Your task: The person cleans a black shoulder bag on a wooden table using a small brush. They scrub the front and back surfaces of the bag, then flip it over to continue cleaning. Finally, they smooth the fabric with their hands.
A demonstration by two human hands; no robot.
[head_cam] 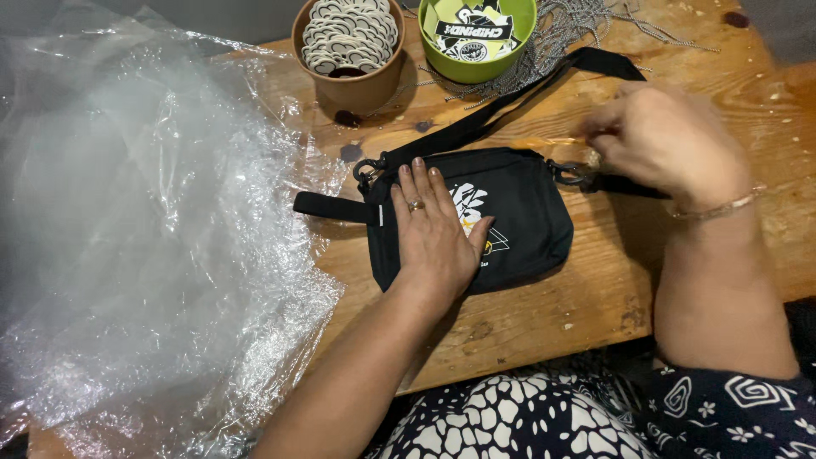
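Left hand, fingers spread and palm flat, pressing on the front of a small black fabric pouch bag with a white printed emblem; this grip is open and encloses nothing. Right hand, fingers pinched together at the bag's right end, just beside a dark metal clip ring; what the fingertips have hold of cannot be told. The bag lies flat near the middle of the brown wooden surface. A black webbing strap runs from the bag's left clip diagonally toward the upper right. Beyond the strap stand a brown paper cup of round white tags and a green bowl of printed cards, with grey ball chains heaped beside them. Crumpled clear plastic sheeting covers the surface's left side.
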